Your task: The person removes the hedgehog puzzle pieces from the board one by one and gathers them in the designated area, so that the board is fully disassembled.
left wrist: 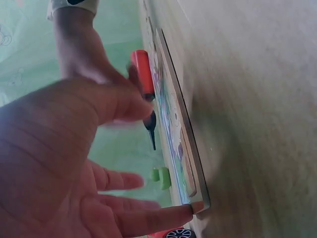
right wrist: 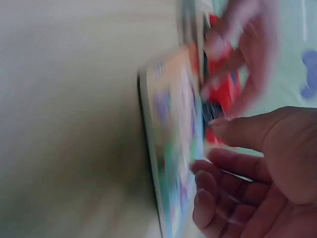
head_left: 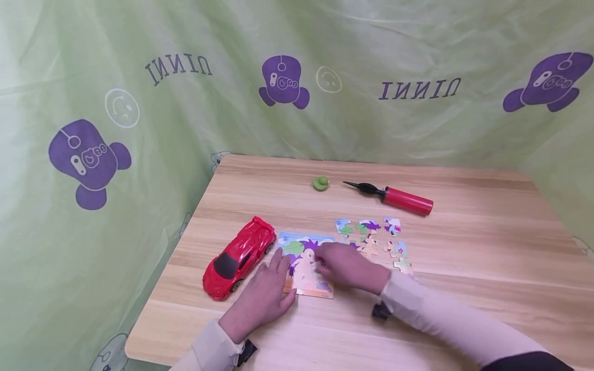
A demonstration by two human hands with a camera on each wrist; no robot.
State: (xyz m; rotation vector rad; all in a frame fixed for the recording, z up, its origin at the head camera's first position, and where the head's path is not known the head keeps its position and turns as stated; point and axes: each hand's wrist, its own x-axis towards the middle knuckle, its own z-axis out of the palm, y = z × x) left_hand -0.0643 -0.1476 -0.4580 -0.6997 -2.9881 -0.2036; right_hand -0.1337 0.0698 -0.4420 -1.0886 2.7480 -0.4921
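Observation:
A picture puzzle board with a purple-haired cartoon figure lies on the table before me. My left hand is at its left side with fingers extended; in the left wrist view one fingertip touches the board's corner. Over the right part of the board hovers my right hand. Its fingers are loosely bent, thumb apart from them, and no piece shows between them in the blurred right wrist view. Loose jigsaw pieces lie in a group right of the board, some partly hidden behind the right hand.
Left of the board stands a red toy car, close to my left hand. Farther back are a small green duck-like toy and a red hand pump with a black nozzle. A green printed curtain hangs around the wooden table.

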